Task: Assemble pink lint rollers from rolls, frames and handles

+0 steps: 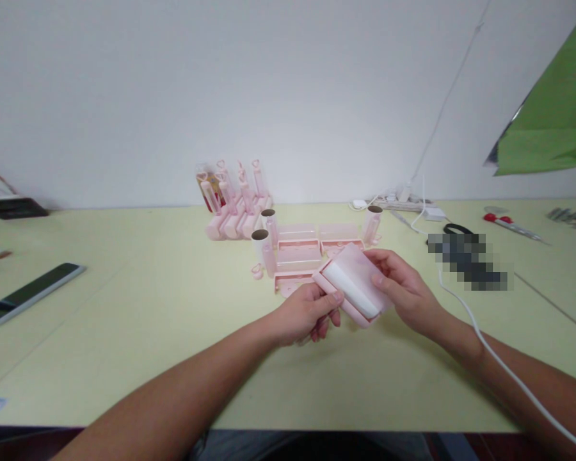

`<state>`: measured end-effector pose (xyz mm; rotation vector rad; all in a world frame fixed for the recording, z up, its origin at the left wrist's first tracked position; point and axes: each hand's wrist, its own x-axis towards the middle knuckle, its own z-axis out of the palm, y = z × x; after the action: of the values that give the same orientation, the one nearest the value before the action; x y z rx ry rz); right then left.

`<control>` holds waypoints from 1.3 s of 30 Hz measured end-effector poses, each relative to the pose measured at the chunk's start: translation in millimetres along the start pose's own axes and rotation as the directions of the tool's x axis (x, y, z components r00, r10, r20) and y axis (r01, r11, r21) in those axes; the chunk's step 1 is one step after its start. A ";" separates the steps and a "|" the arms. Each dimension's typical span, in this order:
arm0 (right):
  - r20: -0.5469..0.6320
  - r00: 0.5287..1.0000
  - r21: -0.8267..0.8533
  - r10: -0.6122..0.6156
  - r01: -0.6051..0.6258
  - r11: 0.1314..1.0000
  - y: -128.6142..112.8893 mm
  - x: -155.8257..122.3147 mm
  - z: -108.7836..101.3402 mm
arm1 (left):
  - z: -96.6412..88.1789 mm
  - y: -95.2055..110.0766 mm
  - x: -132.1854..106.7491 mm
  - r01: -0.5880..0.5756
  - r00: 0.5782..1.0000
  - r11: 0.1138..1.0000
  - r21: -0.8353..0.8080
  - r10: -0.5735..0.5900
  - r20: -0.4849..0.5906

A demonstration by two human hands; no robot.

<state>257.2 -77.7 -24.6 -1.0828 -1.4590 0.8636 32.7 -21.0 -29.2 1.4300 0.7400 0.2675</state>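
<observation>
Both hands hold a pink plastic box [359,272] tilted above the table, with a white roll-like piece [346,289] lying in its open side. My left hand [305,315] grips the near left corner, thumb on top and fingers curled below. On the far right side my right hand [406,289] pinches the broad pink cover. Just behind the box lie pink trays [295,278] and rounded translucent pink covers [298,257]. Cardboard-cored white rolls [260,246] stand upright beside slim pink pieces, and a small pink ring piece [257,271] lies to their left.
Several pink pieces with looped tops [242,208] stand grouped near the wall. A phone-like device [31,294] lies left. At right are a power strip [398,203], a white cable [480,336], a red-ended tool [509,222] and a blurred dark object [468,259]. Green cloth [552,109] hangs above.
</observation>
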 end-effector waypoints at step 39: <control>0.364 0.787 0.383 0.497 -0.614 0.690 -7.4 -8.3 27.6 | 8.7 19.7 -16.8 -0.326 0.561 0.599 0.731 0.745 -0.360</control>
<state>228.9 -86.8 -24.9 -1.0667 -0.9833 1.7532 30.4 -34.7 -5.7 2.2321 0.9291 1.2027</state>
